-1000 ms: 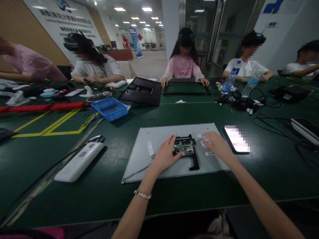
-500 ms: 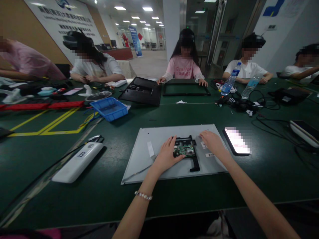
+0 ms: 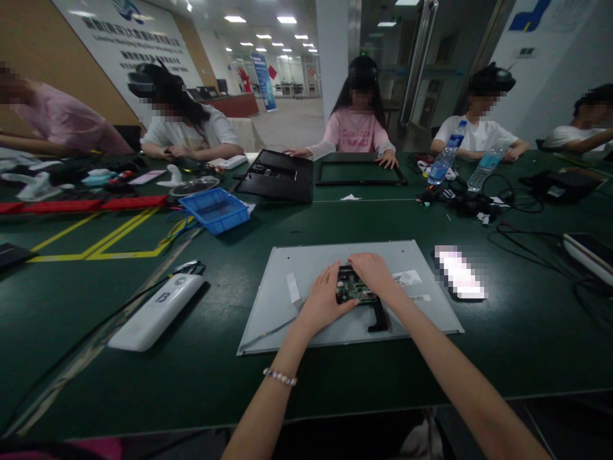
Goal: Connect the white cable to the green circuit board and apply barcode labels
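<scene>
A green circuit board (image 3: pixel 349 291) in a black plastic frame (image 3: pixel 380 317) lies on the back of a flat pale grey display panel (image 3: pixel 272 281). My left hand (image 3: pixel 322 301) grips the board's left side, its thumb along the near edge and its fingers pointing to the far edge. Across the far right part of the frame, my right hand (image 3: pixel 376 273) has its fingers bent over the far edge and covers that corner. Pale labels (image 3: pixel 407 278) show on the panel right of this hand. A white strip (image 3: pixel 292 289) and a thin cable (image 3: pixel 272 332) lie left of my left hand.
A lit phone (image 3: pixel 458 273) lies right of the panel, and a white power bank (image 3: pixel 158 313) with a cable lies left. Farther off are a blue basket (image 3: pixel 215 211), a black cover (image 3: pixel 278 179), bottles (image 3: pixel 447 153) and cables. A person (image 3: pixel 359 128) across the table touches a black bezel (image 3: pixel 361 183).
My right hand has moved left from the panel's surface onto the far right part of the board's frame. My left hand stays at the board. The person opposite has shifted a hand onto the black cover.
</scene>
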Demonstrator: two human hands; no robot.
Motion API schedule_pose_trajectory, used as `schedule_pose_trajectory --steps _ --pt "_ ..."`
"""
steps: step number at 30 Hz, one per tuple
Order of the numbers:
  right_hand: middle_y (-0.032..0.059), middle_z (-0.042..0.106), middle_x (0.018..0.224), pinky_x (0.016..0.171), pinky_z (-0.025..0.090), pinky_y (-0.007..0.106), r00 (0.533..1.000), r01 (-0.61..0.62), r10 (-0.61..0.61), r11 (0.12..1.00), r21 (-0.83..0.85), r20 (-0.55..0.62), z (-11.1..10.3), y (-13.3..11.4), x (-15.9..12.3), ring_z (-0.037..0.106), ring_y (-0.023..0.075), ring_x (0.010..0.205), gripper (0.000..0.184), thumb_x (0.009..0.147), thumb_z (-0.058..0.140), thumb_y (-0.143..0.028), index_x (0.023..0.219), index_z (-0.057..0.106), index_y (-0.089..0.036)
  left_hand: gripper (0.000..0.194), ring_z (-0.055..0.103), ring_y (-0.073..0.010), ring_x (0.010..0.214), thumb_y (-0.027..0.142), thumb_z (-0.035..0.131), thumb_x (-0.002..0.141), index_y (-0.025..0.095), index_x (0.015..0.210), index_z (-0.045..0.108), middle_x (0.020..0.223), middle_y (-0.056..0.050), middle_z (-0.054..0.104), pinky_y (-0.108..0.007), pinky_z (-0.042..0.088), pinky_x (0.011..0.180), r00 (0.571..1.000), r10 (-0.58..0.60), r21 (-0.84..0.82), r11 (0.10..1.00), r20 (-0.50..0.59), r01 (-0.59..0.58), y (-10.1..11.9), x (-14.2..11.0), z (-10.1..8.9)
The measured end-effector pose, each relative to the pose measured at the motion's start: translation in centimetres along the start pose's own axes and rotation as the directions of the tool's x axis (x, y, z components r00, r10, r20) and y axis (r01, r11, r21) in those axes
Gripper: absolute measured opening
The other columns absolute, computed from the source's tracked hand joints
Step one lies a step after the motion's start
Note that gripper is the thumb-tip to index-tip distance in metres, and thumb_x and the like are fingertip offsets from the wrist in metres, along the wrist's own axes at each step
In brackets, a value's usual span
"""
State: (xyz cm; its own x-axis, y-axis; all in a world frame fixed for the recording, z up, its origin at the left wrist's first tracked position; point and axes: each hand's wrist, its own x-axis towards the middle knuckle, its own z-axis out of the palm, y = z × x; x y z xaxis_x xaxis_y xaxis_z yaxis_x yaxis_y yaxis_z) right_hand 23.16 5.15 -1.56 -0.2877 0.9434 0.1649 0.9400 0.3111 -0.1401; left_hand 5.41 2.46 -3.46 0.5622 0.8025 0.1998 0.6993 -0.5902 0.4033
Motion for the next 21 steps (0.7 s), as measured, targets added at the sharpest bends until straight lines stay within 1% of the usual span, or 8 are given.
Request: schedule_pose_trajectory --steps 3,6,11,15,21 --pt "0.0111 0.068 0.094 0.078 0.042 0.028 1.0 0.009 -0.009 1.0 0.011 0.02 0.45 -0.3 0.26 0.061 0.0213 0.089 0.027 0.092 0.036 -0.016 0.093 0.063 -0.014 0.094 0.03 -0.0316 0.133 0.053 0.059 0.075 0.015 0.145 0.008 0.146 -0.017 0.028 -0.049 0.028 0.107 1.0 0.011 -0.027 1.0 -0.02 -0.012 -0.23 0.1 0.26" --pt "0.0107 0.067 0.097 0.081 0.041 0.026 0.999 0.02 -0.021 0.999 0.028 0.027 0.71 -0.12 0.32 0.06 0.0198 0.093 0.026 0.092 0.037 -0.015 0.093 0.063 -0.015 0.094 0.031 -0.0319 0.132 0.052 0.059 0.075 0.016 0.145 0.008 0.146 -0.017 0.029 -0.05 0.029 0.107 0.999 0.019 -0.041 0.999 -0.032 -0.02 -0.33 0.14 0.38" --pt "0.0094 0.067 0.098 0.085 0.04 0.025 0.999 0.03 -0.032 0.997 0.067 0.029 0.8 0.12 0.27 0.059 0.018 0.096 0.027 0.092 0.037 -0.016 0.093 0.064 -0.015 0.094 0.032 -0.0317 0.132 0.051 0.06 0.076 0.016 0.145 0.008 0.146 -0.017 0.03 -0.05 0.031 0.105 0.999 0.02 -0.033 0.999 -0.035 -0.021 -0.24 0.1 0.28" --pt "0.01 0.067 0.099 0.085 0.04 0.025 1.0 0.017 -0.019 0.993 0.119 0.023 0.76 -0.1 0.34 0.059 0.018 0.097 0.026 0.091 0.038 -0.016 0.094 0.065 -0.015 0.094 0.032 -0.032 0.132 0.051 0.06 0.076 0.016 0.145 0.007 0.145 -0.018 0.031 -0.05 0.031 0.105 0.999 0.025 -0.023 0.999 -0.035 -0.026 -0.25 0.11 0.27" --pt "0.011 0.068 0.098 0.084 0.04 0.025 1.0 -0.012 0.009 0.992 0.125 0.024 0.67 -0.51 0.46 0.06 0.0192 0.095 0.027 0.09 0.039 -0.016 0.093 0.066 -0.015 0.093 0.03 -0.031 0.133 0.052 0.059 0.076 0.016 0.145 0.008 0.146 -0.017 0.029 -0.049 0.029 0.107 0.999 0.029 -0.023 0.999 -0.029 -0.03 -0.54 0.15 0.55"
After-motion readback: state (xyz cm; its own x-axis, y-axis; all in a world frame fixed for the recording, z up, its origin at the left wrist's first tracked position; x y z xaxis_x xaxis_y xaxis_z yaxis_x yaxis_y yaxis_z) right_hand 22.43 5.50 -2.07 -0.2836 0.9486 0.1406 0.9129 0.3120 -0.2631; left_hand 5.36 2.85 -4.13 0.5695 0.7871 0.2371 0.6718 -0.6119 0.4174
